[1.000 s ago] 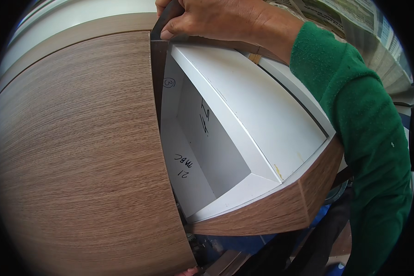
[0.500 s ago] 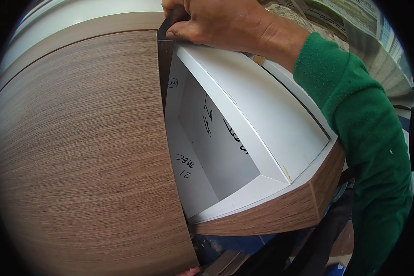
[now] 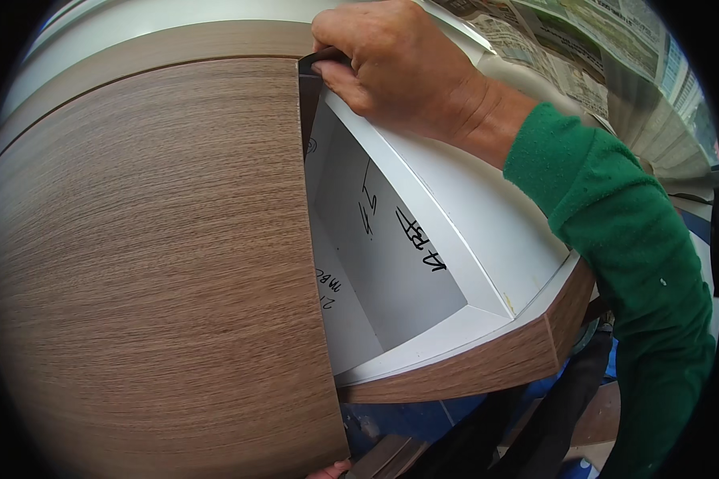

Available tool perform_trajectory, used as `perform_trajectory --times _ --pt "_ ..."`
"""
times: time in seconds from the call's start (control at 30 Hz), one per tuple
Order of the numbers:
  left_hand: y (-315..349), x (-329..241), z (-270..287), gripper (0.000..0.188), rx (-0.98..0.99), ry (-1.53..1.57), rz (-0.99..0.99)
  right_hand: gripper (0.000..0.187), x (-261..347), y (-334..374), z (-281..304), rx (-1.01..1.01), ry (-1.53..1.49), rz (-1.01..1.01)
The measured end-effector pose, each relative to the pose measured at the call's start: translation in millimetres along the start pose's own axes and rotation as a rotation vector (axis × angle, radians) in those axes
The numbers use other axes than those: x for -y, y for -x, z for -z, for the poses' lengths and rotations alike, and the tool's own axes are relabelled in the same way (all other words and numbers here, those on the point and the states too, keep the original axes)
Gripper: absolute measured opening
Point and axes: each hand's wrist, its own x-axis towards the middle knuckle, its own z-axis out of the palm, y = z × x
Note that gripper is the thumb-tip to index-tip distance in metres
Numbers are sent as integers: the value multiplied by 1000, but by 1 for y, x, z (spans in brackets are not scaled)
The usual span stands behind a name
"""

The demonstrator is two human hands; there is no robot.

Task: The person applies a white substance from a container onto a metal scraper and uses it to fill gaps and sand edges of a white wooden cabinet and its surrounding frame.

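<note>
A large brown wood-grain panel fills the left side and partly covers a white box-like drawer with black handwriting inside. At the top, my right hand is closed, pinching a thin dark flat piece between thumb and fingers at the panel's far right corner. What that piece is, I cannot make out. Only some fingers of my left hand show at the lower edge, curled at the panel's near right corner; the rest is hidden. My right forearm, in a green sleeve, passes along the right side.
Wood-grain facing runs along the drawer's near side. Printed newspaper sheets lie at the far right. Below are brown strips, a blue surface and dark trouser legs. A pale board edge lies beyond the panel.
The panel's right edge has shifted right and covers more of the drawer's left side. My right hand has moved right and slightly nearer with the dark piece. My left fingers remain at the panel's corner.
</note>
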Motion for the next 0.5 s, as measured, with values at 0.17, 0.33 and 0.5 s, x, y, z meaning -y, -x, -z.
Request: perform_trajectory --times 0.17,0.33,0.5 --pt "2 -2 2 67 5 1 3 11 2 7 -8 -25 243 -31" --pt "2 -7 2 67 12 6 12 14 -5 22 18 -100 226 -55" --pt "4 -11 4 67 23 14 5 13 -1 39 41 -55 194 -184"
